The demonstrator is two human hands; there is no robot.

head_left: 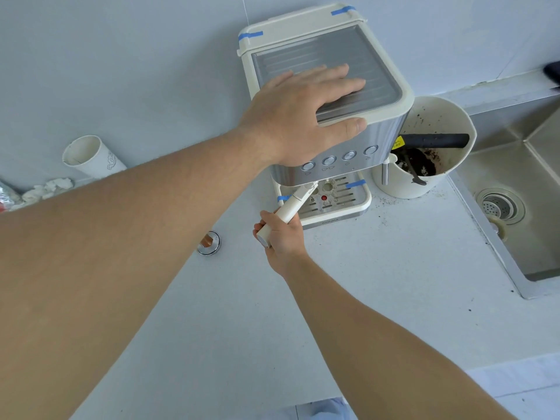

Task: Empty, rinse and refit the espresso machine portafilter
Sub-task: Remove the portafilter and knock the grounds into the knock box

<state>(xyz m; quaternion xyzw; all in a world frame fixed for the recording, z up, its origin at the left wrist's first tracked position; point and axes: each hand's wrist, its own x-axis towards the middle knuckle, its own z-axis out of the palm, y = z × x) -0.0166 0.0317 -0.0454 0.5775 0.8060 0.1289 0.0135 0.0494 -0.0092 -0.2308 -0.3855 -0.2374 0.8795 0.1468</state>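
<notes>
Right hand (280,234) grips portafilter handle (288,212) before KONKA machine (327,86).

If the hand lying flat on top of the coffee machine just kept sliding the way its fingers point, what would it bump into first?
The left hand points toward the right edge of the espresso machine top. Past that raised cream rim, the first thing in line looks to be the cream bin holding coffee grounds, though it stands lower, so the hand might pass above it.
</notes>
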